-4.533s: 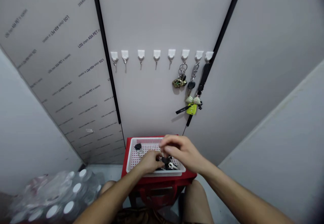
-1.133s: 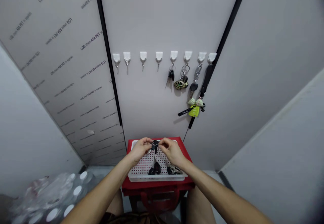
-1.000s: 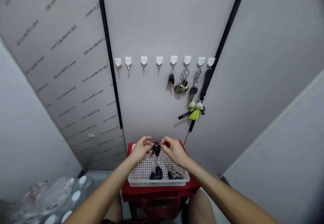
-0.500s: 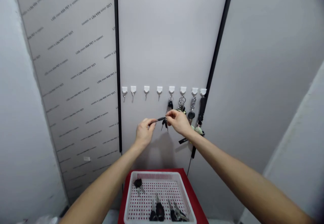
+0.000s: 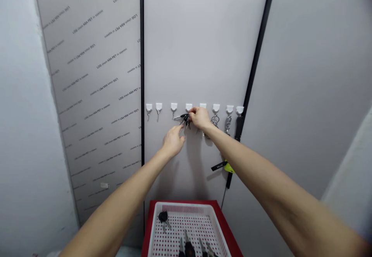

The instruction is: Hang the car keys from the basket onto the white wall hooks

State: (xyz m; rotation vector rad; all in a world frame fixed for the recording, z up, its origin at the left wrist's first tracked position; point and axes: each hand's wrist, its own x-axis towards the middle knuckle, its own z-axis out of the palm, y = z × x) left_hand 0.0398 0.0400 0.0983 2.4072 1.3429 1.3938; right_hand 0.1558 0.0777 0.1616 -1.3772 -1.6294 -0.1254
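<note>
My right hand (image 5: 200,118) is closed in a pinch on a bunch of black-headed keys (image 5: 185,119), raised against the fourth white hook (image 5: 188,106) from the left. Its fingers cover the top of the bunch, so I cannot tell whether the ring is on the hook. Just below, my left hand (image 5: 173,140) has its thumb and fingers apart, with fingertips at the lower edge of the keys. Behind the right hand is another hook (image 5: 203,105), largely covered. A key ring (image 5: 215,120) hangs to the right of that hand.
Farther right hang a metal chain (image 5: 228,123) and a black strap (image 5: 238,127). A black tag (image 5: 218,166) sticks out beneath the right forearm. Several black-headed keys (image 5: 163,217) lie in a white perforated basket (image 5: 186,206) on a red surface (image 5: 223,226).
My right hand has lifted the keys up to the fourth hook. The left hand has let go of the key it pinched, and its fingers have spread. The view has shifted slightly.
</note>
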